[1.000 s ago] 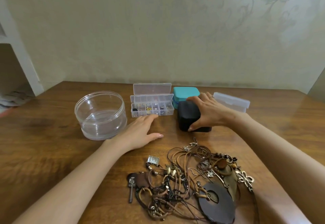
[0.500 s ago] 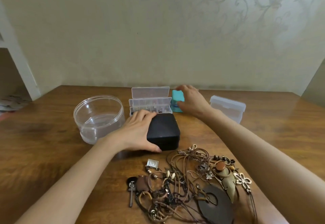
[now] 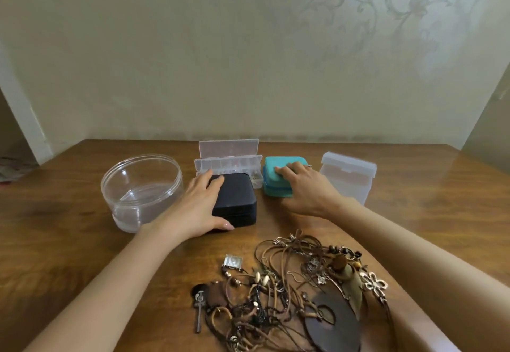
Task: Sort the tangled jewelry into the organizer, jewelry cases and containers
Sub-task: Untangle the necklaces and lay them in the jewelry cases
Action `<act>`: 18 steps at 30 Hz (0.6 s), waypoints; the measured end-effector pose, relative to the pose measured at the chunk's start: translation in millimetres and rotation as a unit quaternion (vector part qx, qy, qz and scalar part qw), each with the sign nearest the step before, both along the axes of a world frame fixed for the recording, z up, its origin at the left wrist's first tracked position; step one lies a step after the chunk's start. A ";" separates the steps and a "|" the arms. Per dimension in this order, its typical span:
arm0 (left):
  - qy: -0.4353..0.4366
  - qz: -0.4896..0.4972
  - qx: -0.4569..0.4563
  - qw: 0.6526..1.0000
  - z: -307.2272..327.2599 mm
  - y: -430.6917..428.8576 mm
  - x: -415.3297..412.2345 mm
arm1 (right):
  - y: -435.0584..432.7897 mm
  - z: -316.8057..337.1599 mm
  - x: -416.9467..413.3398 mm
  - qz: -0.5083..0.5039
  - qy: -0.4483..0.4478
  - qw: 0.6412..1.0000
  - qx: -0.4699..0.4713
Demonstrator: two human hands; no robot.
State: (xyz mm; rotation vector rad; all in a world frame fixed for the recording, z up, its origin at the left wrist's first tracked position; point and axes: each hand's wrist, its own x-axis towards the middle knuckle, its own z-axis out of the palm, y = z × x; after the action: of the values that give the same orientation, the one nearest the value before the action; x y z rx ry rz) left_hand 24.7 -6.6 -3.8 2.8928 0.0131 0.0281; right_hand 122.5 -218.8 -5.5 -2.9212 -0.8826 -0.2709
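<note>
- left hand (image 3: 198, 206) grips black case (image 3: 238, 199); right hand (image 3: 306, 188) grips teal case (image 3: 271, 187), 1 o'clock of it.
- tangle (image 3: 287, 293), 6 o'clock on desk (image 3: 55, 241): light, limp cords, likely to snag. Lift by one pendant.

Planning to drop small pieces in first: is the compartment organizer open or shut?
Open: the organizer has its lid standing upright behind the exposed compartments.
</note>
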 end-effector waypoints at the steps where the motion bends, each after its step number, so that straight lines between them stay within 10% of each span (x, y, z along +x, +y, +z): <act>1: -0.002 0.002 -0.007 1.000 -0.7 -0.7 0.0 | -5.8 0.0 -13.5 0.010 0.000 1.000 0.000; 14: -0.050 -0.004 -0.072 0.996 -1.1 -10.9 -4.6 | -51.8 -11.9 -37.4 0.114 0.056 0.970 0.208; 18: -0.241 -0.092 -0.044 0.965 16.7 -24.6 -11.4 | -66.8 -4.3 -39.7 0.089 0.021 0.950 0.300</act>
State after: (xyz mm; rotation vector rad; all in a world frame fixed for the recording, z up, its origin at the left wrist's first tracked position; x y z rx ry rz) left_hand 13.3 -31.1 13.0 2.7062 -0.3325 0.6737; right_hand 82.8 -285.6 -9.7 -2.2664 -0.8624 -0.3830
